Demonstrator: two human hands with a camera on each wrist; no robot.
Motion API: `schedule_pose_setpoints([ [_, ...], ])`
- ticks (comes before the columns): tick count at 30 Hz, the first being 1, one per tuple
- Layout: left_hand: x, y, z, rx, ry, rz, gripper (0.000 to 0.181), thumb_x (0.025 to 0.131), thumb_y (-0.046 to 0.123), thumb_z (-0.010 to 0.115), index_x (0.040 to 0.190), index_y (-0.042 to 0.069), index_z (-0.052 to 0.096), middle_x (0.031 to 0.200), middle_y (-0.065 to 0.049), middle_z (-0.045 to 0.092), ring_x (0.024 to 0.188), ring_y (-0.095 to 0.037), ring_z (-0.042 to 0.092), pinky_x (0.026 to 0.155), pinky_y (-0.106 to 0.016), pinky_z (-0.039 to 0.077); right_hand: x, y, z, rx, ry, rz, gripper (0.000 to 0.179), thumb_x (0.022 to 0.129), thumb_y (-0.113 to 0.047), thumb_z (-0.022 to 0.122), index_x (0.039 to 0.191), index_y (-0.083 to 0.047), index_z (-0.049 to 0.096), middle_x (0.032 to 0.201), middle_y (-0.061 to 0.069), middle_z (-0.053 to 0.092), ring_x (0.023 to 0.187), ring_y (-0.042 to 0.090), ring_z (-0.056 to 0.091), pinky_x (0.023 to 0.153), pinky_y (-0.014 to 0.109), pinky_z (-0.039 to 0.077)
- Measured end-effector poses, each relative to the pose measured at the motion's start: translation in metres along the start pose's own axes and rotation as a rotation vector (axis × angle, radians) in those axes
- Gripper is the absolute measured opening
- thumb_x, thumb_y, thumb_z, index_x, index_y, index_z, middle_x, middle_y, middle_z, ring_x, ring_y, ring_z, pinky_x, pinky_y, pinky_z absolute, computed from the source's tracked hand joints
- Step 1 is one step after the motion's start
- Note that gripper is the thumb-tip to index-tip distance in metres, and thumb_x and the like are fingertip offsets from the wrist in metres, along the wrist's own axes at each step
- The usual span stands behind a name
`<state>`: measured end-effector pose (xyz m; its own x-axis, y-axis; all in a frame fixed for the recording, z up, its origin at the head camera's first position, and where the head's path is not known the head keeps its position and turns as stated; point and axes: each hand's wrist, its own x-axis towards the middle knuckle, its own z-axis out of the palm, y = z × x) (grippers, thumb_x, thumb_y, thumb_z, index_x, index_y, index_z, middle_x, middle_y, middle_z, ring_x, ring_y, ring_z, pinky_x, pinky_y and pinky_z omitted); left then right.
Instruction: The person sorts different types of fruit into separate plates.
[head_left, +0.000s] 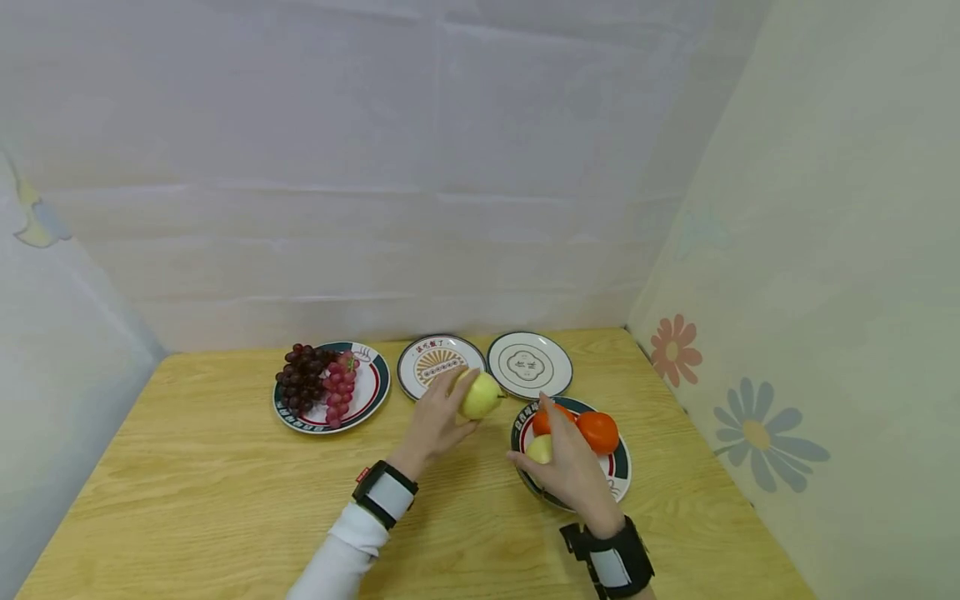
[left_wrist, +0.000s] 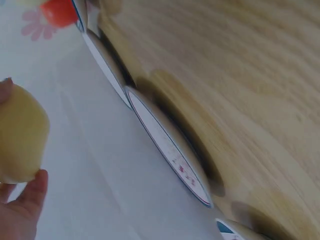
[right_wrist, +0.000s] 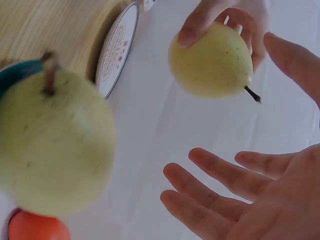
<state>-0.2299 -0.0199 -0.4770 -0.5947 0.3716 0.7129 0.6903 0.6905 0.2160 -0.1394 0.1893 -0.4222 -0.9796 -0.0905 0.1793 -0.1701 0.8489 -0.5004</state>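
My left hand (head_left: pixel 437 417) grips a yellow-green pear (head_left: pixel 481 396) above the table, near the front of the sunburst plate. Its fingers wrap the pear's side, and a dark stem points away from the hand in the right wrist view. Over the fruit plate (head_left: pixel 622 468) hovers my right hand (head_left: pixel 573 467), its fingers spread and holding nothing. A second pear (right_wrist: pixel 55 145) sits on that plate, partly covered by the right hand in the head view. Beside it lie two round orange-red fruits (head_left: pixel 598 432), one of them partly behind the fingers.
At the back stand a white plate with a sunburst print (head_left: pixel 408 371) and a white plate with a dark emblem (head_left: pixel 551 379). Farther left, a dark-rimmed plate (head_left: pixel 381 385) bears dark grapes (head_left: pixel 302 379) and red grapes (head_left: pixel 340 390). Cloth walls (head_left: pixel 375 250) border the wooden table (head_left: pixel 225 508).
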Motion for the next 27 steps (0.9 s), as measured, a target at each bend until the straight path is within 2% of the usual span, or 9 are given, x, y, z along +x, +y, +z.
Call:
schedule_pose_setpoints([
  [3,0.003,-0.017,0.002,0.036,0.004,-0.137,0.084,0.056,0.021,0.091,0.130,0.011,0.051,0.124,-0.017,0.057,0.109,-0.035,0.058,0.085,-0.046,0.055,-0.002,0.010,0.002,-0.058,0.022,0.018,0.090,0.074,-0.043,0.078,0.145,-0.008,0.036,0.142,0.019,0.048,0.126,0.041,0.049,0.097,0.056,0.046],
  [6,0.002,-0.033,0.005,0.046,-0.026,-0.255,0.083,0.058,0.019,0.090,0.130,0.010,0.050,0.124,-0.018,0.056,0.108,-0.037,0.057,0.083,-0.048,0.054,-0.004,0.018,0.005,-0.109,0.025,0.035,0.083,0.074,-0.040,0.079,0.140,-0.006,0.043,0.137,0.019,0.052,0.122,0.041,0.052,0.095,0.057,0.047],
  [10,-0.001,-0.049,0.010,0.048,-0.068,-0.370,0.082,0.062,0.018,0.088,0.132,0.008,0.048,0.124,-0.021,0.054,0.108,-0.039,0.055,0.085,-0.050,0.052,-0.007,0.028,0.009,-0.147,0.011,0.065,0.077,0.073,-0.038,0.079,0.136,-0.005,0.048,0.133,0.021,0.054,0.118,0.042,0.053,0.092,0.057,0.048],
  [17,-0.010,-0.062,0.026,0.068,-0.084,-0.461,0.080,0.064,0.013,0.086,0.132,-0.002,0.045,0.124,-0.026,0.052,0.110,-0.043,0.054,0.093,-0.050,0.048,-0.012,0.038,0.018,-0.154,-0.012,0.089,0.071,0.072,-0.033,0.081,0.132,-0.007,0.053,0.128,0.019,0.057,0.108,0.039,0.055,0.087,0.056,0.049],
  [21,-0.012,-0.065,0.031,0.108,-0.077,-0.506,0.078,0.066,0.013,0.086,0.132,-0.001,0.046,0.128,-0.028,0.051,0.111,-0.043,0.054,0.093,-0.051,0.048,-0.012,0.041,0.022,-0.142,-0.028,0.093,0.070,0.072,-0.034,0.081,0.132,-0.007,0.054,0.127,0.019,0.057,0.107,0.038,0.056,0.088,0.054,0.050],
  [24,-0.011,-0.065,0.030,0.118,-0.067,-0.515,0.080,0.066,0.014,0.086,0.134,0.000,0.046,0.128,-0.029,0.051,0.111,-0.044,0.054,0.091,-0.052,0.049,-0.013,0.041,0.024,-0.127,-0.045,0.107,0.071,0.073,-0.036,0.080,0.132,-0.008,0.054,0.128,0.019,0.056,0.107,0.038,0.057,0.087,0.054,0.050],
  [27,-0.009,-0.064,0.029,0.108,-0.089,-0.521,0.081,0.069,0.014,0.085,0.138,0.001,0.044,0.129,-0.029,0.049,0.112,-0.044,0.053,0.091,-0.052,0.049,-0.013,0.041,0.024,-0.110,-0.066,0.135,0.072,0.072,-0.038,0.081,0.132,-0.008,0.054,0.130,0.019,0.055,0.105,0.036,0.058,0.085,0.054,0.052],
])
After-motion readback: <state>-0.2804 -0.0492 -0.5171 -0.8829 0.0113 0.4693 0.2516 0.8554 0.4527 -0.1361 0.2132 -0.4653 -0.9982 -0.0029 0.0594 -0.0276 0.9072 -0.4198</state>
